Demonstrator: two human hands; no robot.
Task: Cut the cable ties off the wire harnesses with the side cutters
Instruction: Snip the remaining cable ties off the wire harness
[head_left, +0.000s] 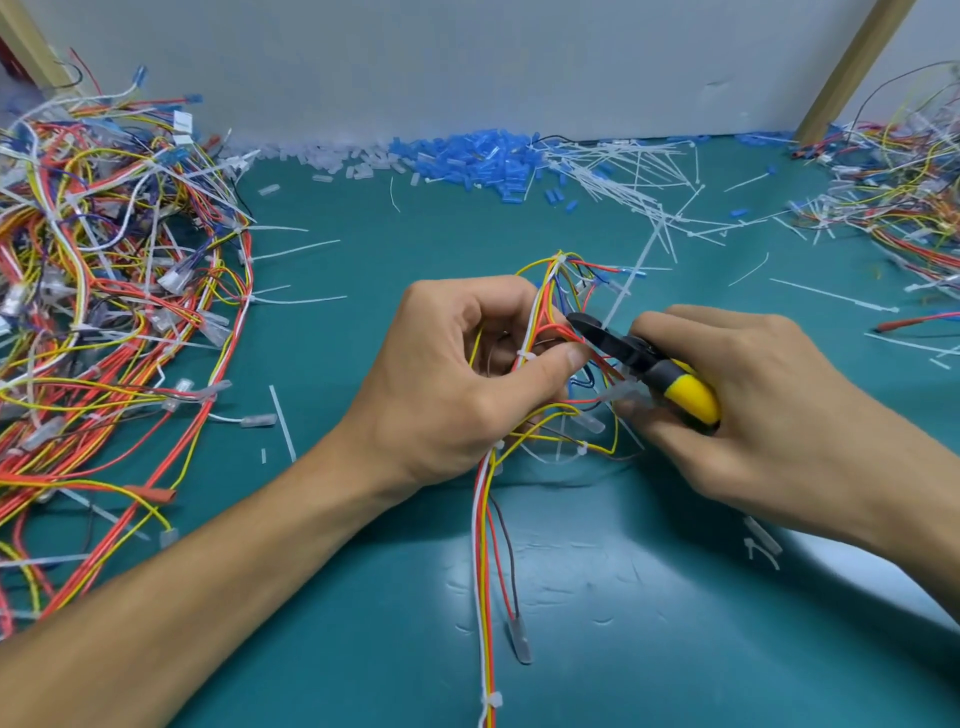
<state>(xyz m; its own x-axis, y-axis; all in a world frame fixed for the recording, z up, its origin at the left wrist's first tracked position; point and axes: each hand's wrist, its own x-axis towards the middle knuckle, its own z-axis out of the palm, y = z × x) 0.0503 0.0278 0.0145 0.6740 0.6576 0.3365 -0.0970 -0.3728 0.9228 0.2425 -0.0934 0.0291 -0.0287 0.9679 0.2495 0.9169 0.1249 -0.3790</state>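
Note:
My left hand (457, 374) grips a wire harness (485, 530) of red, yellow, white and brown wires at the middle of the green mat, thumb pressing beside a white cable tie (525, 356). My right hand (748, 405) holds the side cutters (649, 366), with black jaws and yellow handles. The jaw tips sit among the red wires just right of my left thumb. Whether the jaws are around a tie is hidden by the wires. Another tie (491, 700) binds the harness tail near the bottom edge, and one (560, 259) sits at its top.
A big tangle of harnesses (104, 312) fills the left side. Another pile (904, 208) lies at the far right. Cut white ties (639, 182) and blue terminal sleeves (467, 156) are heaped along the back wall. Loose tie scraps dot the green mat (363, 218).

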